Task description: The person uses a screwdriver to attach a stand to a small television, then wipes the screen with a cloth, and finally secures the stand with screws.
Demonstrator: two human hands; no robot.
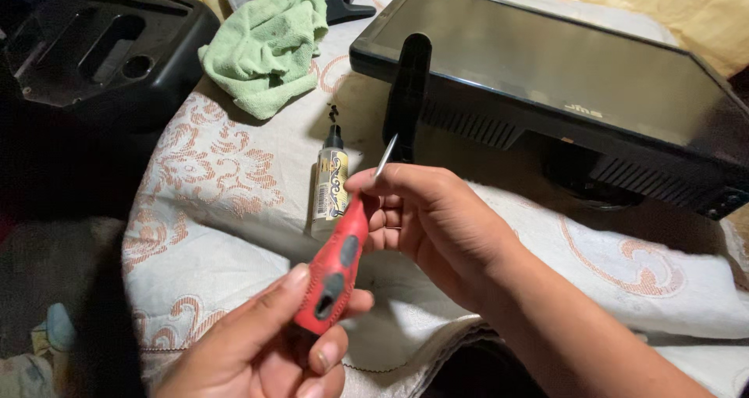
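Note:
My left hand (261,343) grips the red and black handle of a screwdriver (335,265) at the lower middle, thumb along its side. The metal shaft (385,154) points up and to the right. My right hand (437,222) closes its fingers around the upper part of the handle where the shaft begins. Just behind the hands a small bottle with a black cap (331,181) lies on the patterned white cloth (211,211). Beyond it a black monitor (562,78) lies on the cloth with a black stand piece (409,94) beside its near edge.
A crumpled green towel (265,43) lies at the back left. A black plastic housing (94,47) sits at the far left, off the cloth. A few tiny dark screws (333,114) rest near the bottle's cap. Yellow fabric (702,8) shows at the back right.

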